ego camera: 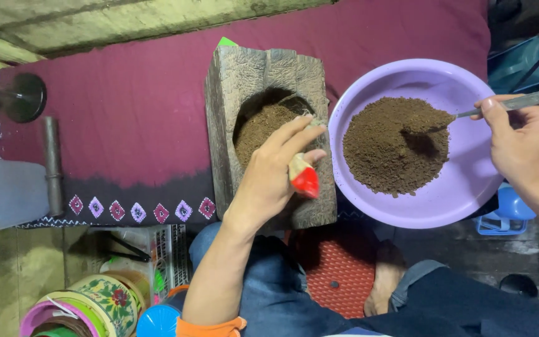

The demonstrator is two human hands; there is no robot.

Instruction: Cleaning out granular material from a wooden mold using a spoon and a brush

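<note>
Now left hand (269,178) grips brush (302,176) over wooden mortar (229,93); right hand (525,143) holds spoon (519,103) in purple bowl (469,187).

Two bare forearms, no watch or rings visible. Left hand (269,178) side: an orange sleeve cuff (210,327) shows at the elbow, just below the blue jeans (282,293). Right hand (528,140) side: arm bare to the frame edge. Jeans dark blue denim, cuffs turned up; one bare foot (383,281) right of them.
</note>
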